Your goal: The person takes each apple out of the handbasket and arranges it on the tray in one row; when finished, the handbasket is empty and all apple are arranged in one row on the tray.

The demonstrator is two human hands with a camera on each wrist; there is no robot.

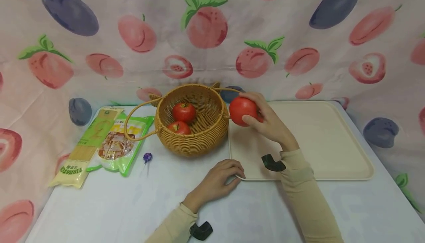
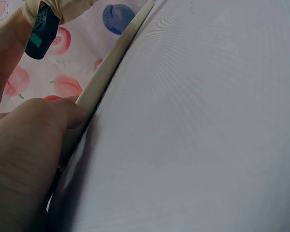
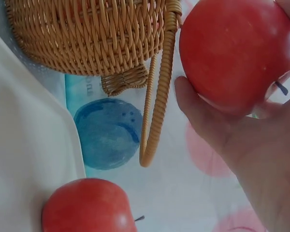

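My right hand (image 1: 270,123) holds a red apple (image 1: 243,110) beside the right side of a woven wicker basket (image 1: 192,143), with the thumb below it and fingers over the top. The apple's dark stem shows in the right wrist view, where a second apple (image 3: 89,208) sits at the beige tray (image 3: 19,125); in the head view the hand mostly hides that one. Inside the basket are two red fruits, one (image 1: 183,112) behind the other (image 1: 179,127). At the tray's near left corner, my left hand (image 1: 216,180) grips the rim (image 2: 94,94), fingers bent over the edge.
Left of the basket lie a long pack of noodles (image 1: 86,143) and a green-and-white food bag (image 1: 117,143). A purple-wrapped lollipop (image 1: 147,157) rests on the white cloth. One looped basket handle (image 1: 129,125) leans left. Behind everything hangs a fruit-print curtain (image 1: 212,65).
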